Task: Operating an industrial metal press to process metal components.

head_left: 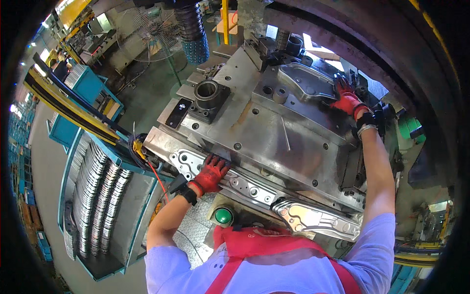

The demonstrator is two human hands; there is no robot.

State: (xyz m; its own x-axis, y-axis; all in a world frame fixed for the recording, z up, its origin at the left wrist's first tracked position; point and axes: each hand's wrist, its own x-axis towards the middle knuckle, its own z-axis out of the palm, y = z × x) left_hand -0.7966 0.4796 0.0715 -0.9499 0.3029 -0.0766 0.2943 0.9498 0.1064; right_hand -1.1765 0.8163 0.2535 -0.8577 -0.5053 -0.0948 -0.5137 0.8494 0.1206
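Observation:
My left hand [210,175], in a red glove with dark fingertips, lies across a long stamped metal part [245,187] along the near edge of the die. Its fingers look stretched out over the part; its thumb side is partly hidden. To the right a second shiny stamped part [313,218] with a broad rounded end lies along the same edge. My right hand [345,99], also red-gloved, reaches to the far right with fingers spread. It touches the right end of a grey formed part [307,82] seated on the raised die block.
The steel die [274,132] carries a round guide bushing [207,92], with a thin rod [286,133] on its surface. Curved press structure overhangs the right. A green button [223,216] sits near my body. At left stands a blue rack [68,191] with stacked metal parts [100,196].

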